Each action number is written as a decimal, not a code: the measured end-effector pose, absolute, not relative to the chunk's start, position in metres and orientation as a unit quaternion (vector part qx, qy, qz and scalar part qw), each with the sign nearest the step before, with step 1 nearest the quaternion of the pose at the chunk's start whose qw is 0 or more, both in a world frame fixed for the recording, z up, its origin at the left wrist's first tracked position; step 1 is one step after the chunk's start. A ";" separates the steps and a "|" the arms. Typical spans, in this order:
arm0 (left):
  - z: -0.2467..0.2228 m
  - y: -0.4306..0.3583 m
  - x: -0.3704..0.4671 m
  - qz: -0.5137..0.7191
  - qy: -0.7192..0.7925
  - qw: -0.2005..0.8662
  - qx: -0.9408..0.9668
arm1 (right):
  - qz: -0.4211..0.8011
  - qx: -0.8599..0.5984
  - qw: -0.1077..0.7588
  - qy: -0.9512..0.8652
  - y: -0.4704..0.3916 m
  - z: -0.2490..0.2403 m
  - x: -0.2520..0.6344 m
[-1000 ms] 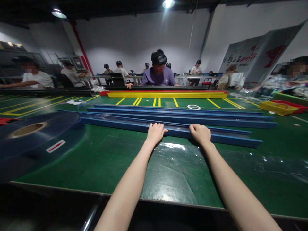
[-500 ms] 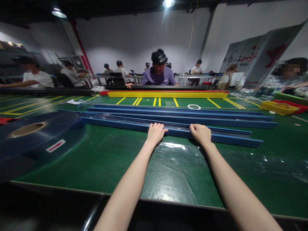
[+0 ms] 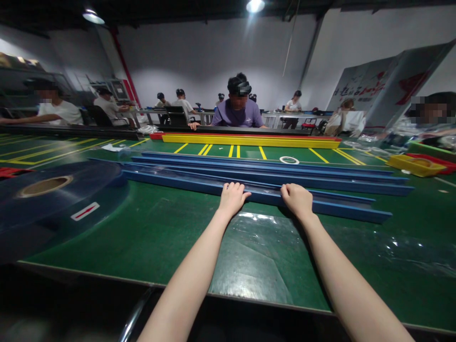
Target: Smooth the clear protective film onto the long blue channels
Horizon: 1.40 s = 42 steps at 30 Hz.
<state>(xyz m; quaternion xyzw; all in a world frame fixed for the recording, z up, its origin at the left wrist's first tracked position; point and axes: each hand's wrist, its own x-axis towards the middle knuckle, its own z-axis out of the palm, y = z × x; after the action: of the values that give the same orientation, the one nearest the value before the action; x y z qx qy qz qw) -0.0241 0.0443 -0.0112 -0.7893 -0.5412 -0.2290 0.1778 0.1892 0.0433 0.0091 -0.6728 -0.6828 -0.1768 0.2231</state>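
Observation:
A long blue channel strip [image 3: 349, 211] lies crosswise on the green table in front of me, with clear plastic film [image 3: 164, 172] running along its trough. My left hand [image 3: 233, 197] grips its near wall, fingers curled over the top edge and thumb pointing right. A little further right, my right hand [image 3: 297, 199] is closed in a fist over the same strip; its fingertips are hidden. Behind it lie more blue channel strips [image 3: 374, 184]. On the left sits a large roll of clear bluish film [image 3: 103, 190] bearing a red arrow label.
A clear sheet [image 3: 256, 256] lies between my forearms. Yellow and red strips [image 3: 249, 139] lie farther back, before a person in purple [image 3: 237, 114]. A white ring [image 3: 289, 160] and a yellow tray [image 3: 409, 165] are on the right. The table's near edge [image 3: 107, 279] is close.
The view has shifted slightly. Both hands keep the same places on the blue channel strip, with no clear movement along it.

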 end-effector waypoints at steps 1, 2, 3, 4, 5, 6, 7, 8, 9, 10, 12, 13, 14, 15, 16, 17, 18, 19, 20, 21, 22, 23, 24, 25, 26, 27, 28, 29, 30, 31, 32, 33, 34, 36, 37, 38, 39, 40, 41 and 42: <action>-0.011 0.044 -0.024 -0.229 -0.541 0.178 -0.789 | -0.195 -0.659 0.230 -0.690 0.043 0.009 0.185; -0.011 0.044 -0.024 -0.229 -0.541 0.178 -0.789 | -0.211 -0.643 0.238 -0.697 0.043 0.008 0.179; -0.011 0.044 -0.024 -0.229 -0.541 0.178 -0.789 | -0.225 -0.627 0.247 -0.704 0.043 0.008 0.173; -0.011 0.044 -0.024 -0.229 -0.541 0.178 -0.790 | -0.236 -0.611 0.256 -0.711 0.043 0.007 0.165; -0.011 0.043 -0.024 -0.228 -0.541 0.179 -0.790 | -0.242 -0.594 0.267 -0.720 0.043 0.007 0.157; -0.011 0.043 -0.024 -0.228 -0.541 0.179 -0.790 | -0.244 -0.576 0.276 -0.730 0.043 0.007 0.150; -0.011 0.043 -0.024 -0.228 -0.541 0.179 -0.790 | -0.243 -0.560 0.284 -0.739 0.044 0.006 0.142; -0.011 0.043 -0.024 -0.227 -0.542 0.178 -0.789 | -0.239 -0.548 0.291 -0.747 0.045 0.006 0.135; -0.011 0.043 -0.024 -0.227 -0.542 0.177 -0.790 | -0.234 -0.539 0.295 -0.754 0.045 0.005 0.130; -0.011 0.043 -0.024 -0.226 -0.542 0.175 -0.790 | -0.227 -0.534 0.297 -0.758 0.046 0.004 0.126; -0.011 0.043 -0.024 -0.226 -0.543 0.171 -0.790 | -0.208 -0.533 0.297 -0.764 0.048 0.003 0.121; -0.011 0.043 -0.024 -0.226 -0.543 0.170 -0.791 | -0.195 -0.536 0.297 -0.766 0.049 0.003 0.120; -0.011 0.043 -0.024 -0.226 -0.543 0.169 -0.791 | -0.182 -0.540 0.297 -0.766 0.049 0.002 0.120; -0.011 0.043 -0.024 -0.226 -0.542 0.169 -0.791 | -0.169 -0.545 0.297 -0.766 0.050 0.002 0.120; -0.011 0.043 -0.024 -0.227 -0.542 0.169 -0.791 | -0.157 -0.550 0.296 -0.765 0.050 0.002 0.121; -0.011 0.042 -0.024 -0.227 -0.541 0.170 -0.792 | -0.148 -0.555 0.294 -0.764 0.050 0.002 0.121; -0.011 0.042 -0.024 -0.228 -0.541 0.169 -0.792 | -0.141 -0.559 0.291 -0.763 0.049 0.002 0.122; -0.010 0.042 -0.024 -0.228 -0.541 0.168 -0.792 | -0.135 -0.563 0.288 -0.763 0.049 0.002 0.122; -0.010 0.041 -0.024 -0.229 -0.541 0.165 -0.792 | -0.131 -0.566 0.286 -0.762 0.049 0.002 0.122; -0.010 0.041 -0.024 -0.230 -0.541 0.163 -0.792 | -0.127 -0.568 0.282 -0.762 0.048 0.002 0.121; -0.010 0.041 -0.024 -0.230 -0.541 0.162 -0.792 | -0.125 -0.570 0.279 -0.763 0.048 0.002 0.121; -0.009 0.041 -0.025 -0.230 -0.541 0.162 -0.792 | -0.124 -0.571 0.276 -0.763 0.048 0.002 0.121; -0.009 0.042 -0.025 -0.229 -0.542 0.162 -0.792 | -0.124 -0.573 0.272 -0.763 0.047 0.002 0.121; -0.008 0.042 -0.026 -0.227 -0.544 0.162 -0.791 | -0.123 -0.576 0.268 -0.763 0.047 0.002 0.121; -0.008 0.043 -0.026 -0.225 -0.547 0.162 -0.790 | -0.122 -0.579 0.264 -0.762 0.047 0.002 0.121; -0.007 0.044 -0.027 -0.222 -0.551 0.160 -0.789 | -0.120 -0.582 0.261 -0.760 0.047 0.002 0.122; -0.007 0.044 -0.027 -0.219 -0.555 0.158 -0.787 | -0.117 -0.587 0.259 -0.759 0.047 0.003 0.122; -0.006 0.045 -0.027 -0.217 -0.558 0.155 -0.786 | -0.113 -0.590 0.257 -0.757 0.047 0.003 0.123; -0.006 0.045 -0.027 -0.216 -0.561 0.153 -0.784 | -0.108 -0.594 0.257 -0.755 0.048 0.004 0.123; -0.006 0.046 -0.027 -0.217 -0.563 0.152 -0.783 | -0.104 -0.596 0.257 -0.753 0.048 0.004 0.124; -0.005 0.046 -0.027 -0.218 -0.564 0.151 -0.782 | -0.100 -0.599 0.257 -0.752 0.049 0.005 0.124; -0.005 0.046 -0.027 -0.219 -0.566 0.150 -0.781 | -0.098 -0.602 0.256 -0.750 0.049 0.006 0.124; -0.005 0.046 -0.027 -0.220 -0.567 0.148 -0.780 | -0.097 -0.605 0.253 -0.749 0.050 0.006 0.124; -0.004 0.045 -0.027 -0.222 -0.568 0.143 -0.780 | -0.098 -0.615 0.245 -0.743 0.051 0.007 0.123; -0.004 0.045 -0.027 -0.223 -0.569 0.140 -0.779 | -0.099 -0.620 0.242 -0.739 0.051 0.008 0.122; -0.004 0.045 -0.027 -0.224 -0.569 0.138 -0.779 | -0.101 -0.625 0.239 -0.736 0.052 0.008 0.122; -0.003 0.044 -0.027 -0.224 -0.569 0.138 -0.779 | -0.103 -0.627 0.239 -0.734 0.052 0.008 0.121; -0.003 0.044 -0.027 -0.224 -0.570 0.139 -0.778 | -0.105 -0.629 0.239 -0.732 0.053 0.008 0.120; -0.003 0.044 -0.027 -0.223 -0.570 0.141 -0.778 | -0.106 -0.630 0.240 -0.731 0.054 0.008 0.120; -0.004 0.043 -0.027 -0.224 -0.570 0.143 -0.778 | -0.108 -0.631 0.241 -0.729 0.054 0.008 0.119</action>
<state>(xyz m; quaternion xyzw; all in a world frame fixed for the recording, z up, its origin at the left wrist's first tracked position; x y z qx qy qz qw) -0.0267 0.0435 -0.0036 -0.7778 -0.5697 -0.2236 0.1430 0.1191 0.0542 0.0077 -0.6308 -0.7295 -0.1085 0.2411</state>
